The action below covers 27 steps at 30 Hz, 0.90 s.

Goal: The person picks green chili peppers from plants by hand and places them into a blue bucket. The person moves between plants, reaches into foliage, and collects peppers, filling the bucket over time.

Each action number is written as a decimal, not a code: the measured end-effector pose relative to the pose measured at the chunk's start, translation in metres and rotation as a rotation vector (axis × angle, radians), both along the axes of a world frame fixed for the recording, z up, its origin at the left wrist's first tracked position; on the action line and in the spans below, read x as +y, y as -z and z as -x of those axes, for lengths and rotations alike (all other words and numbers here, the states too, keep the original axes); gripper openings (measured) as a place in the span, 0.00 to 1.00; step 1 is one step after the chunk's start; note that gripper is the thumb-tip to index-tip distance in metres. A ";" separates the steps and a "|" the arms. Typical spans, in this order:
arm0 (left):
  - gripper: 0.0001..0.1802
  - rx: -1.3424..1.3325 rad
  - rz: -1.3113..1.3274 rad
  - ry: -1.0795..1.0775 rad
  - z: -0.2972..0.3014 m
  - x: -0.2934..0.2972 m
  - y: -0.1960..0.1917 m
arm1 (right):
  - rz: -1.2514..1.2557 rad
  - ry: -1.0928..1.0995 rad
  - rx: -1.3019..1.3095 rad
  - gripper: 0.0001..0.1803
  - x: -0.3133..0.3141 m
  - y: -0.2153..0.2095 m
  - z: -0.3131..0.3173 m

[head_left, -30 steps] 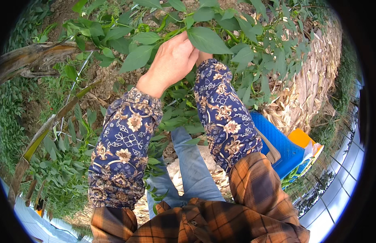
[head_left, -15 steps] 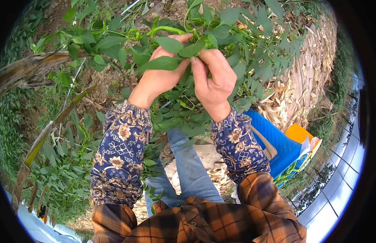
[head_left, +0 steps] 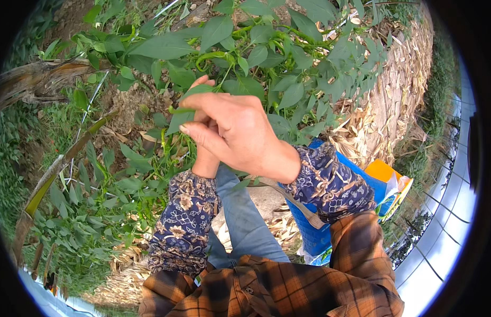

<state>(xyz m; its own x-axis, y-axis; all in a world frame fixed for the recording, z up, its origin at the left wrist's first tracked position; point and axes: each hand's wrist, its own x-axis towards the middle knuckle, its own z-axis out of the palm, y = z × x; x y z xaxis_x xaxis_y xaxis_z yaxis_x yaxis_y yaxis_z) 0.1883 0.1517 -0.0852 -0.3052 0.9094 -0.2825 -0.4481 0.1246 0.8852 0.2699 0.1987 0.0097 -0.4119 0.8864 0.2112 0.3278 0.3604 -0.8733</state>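
Observation:
I stand over a leafy pepper plant (head_left: 266,63) with a curved green pepper (head_left: 211,55) hanging near its top. My right hand (head_left: 240,134) is in front at the middle, fingers curled, with a leafy twig (head_left: 178,119) pinched between thumb and fingers. My left hand (head_left: 204,158) sits right behind it and is almost wholly covered; only a fingertip above and the wrist below show. What the left hand holds is hidden. Both forearms wear dark blue flowered sleeves.
A blue bag (head_left: 309,235) with a tan strap (head_left: 293,203) hangs at my right hip, an orange and white sack (head_left: 385,182) beyond it. Dry straw mulch (head_left: 393,105) covers the ridge on the right. A fallen dry stalk (head_left: 39,79) lies upper left.
The hands were spread side by side among the upper leaves; now the right hand has come down and across, covering the left hand, and both sit lower.

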 end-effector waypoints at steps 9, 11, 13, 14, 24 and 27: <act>0.10 -0.191 0.226 -0.116 0.064 -0.005 0.001 | -0.090 0.151 -1.605 0.14 0.151 0.077 -0.144; 0.13 -0.186 0.244 -0.068 0.078 -0.009 -0.003 | -0.088 0.113 -1.647 0.15 0.156 0.091 -0.149; 0.11 -0.209 0.304 -0.150 0.078 -0.010 -0.022 | -0.117 0.112 -1.581 0.16 0.152 0.099 -0.153; 0.10 -0.235 0.332 -0.185 0.075 -0.012 -0.028 | -0.132 0.117 -1.563 0.17 0.150 0.096 -0.159; 0.14 -0.182 0.129 0.075 0.115 -0.092 -0.077 | -0.387 0.413 -0.978 0.14 0.084 -0.065 -0.114; 0.25 0.164 0.002 0.128 0.105 -0.094 -0.104 | -0.182 0.218 -0.728 0.12 0.011 -0.127 -0.068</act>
